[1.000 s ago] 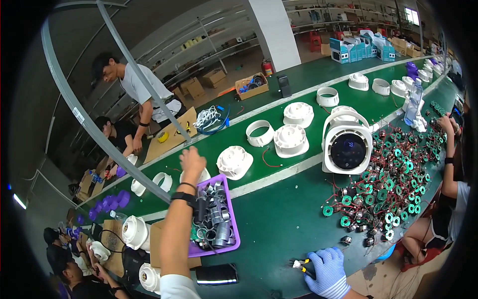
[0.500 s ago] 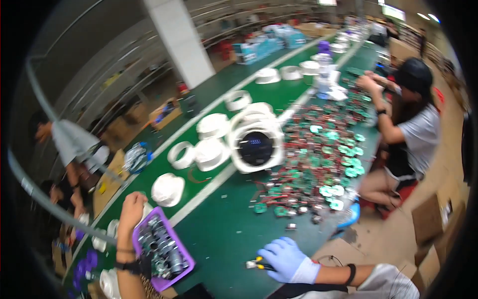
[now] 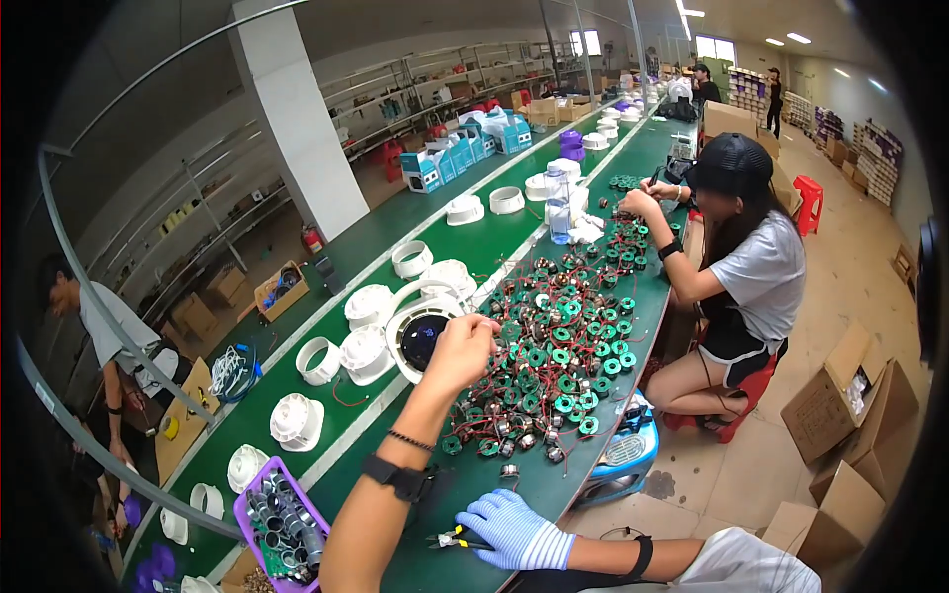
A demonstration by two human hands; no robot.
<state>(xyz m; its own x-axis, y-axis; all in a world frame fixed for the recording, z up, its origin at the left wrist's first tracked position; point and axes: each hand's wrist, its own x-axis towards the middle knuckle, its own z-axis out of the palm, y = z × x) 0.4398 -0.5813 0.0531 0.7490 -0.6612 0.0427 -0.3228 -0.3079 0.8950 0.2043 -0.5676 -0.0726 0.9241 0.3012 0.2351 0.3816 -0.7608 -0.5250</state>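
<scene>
My bare left hand (image 3: 467, 348) is over the near edge of a pile of small green circuit boards with motors and red wires (image 3: 554, 346). Its fingers are curled together, and what they pinch, if anything, is hidden. Just left of it sits a white round housing (image 3: 400, 361) with a black disc face (image 3: 423, 341), partly covered by the hand. My right hand (image 3: 516, 531), in a blue-and-white striped glove, rests near the front edge of the bench, closed round yellow-and-black pliers (image 3: 458, 539). Their jaws point left.
A purple basket (image 3: 240, 506) of metal cylinders is left of my forearm. White round housings (image 3: 297, 422) line the green belt (image 3: 341, 395). A water bottle (image 3: 559, 212) stands beyond the pile. A seated co-worker (image 3: 746, 247) works at the right; another person (image 3: 109, 336) is far left.
My left hand has gone from beside the purple basket across to the pile, by the black-faced housing. My right hand still holds the pliers. The view has shifted.
</scene>
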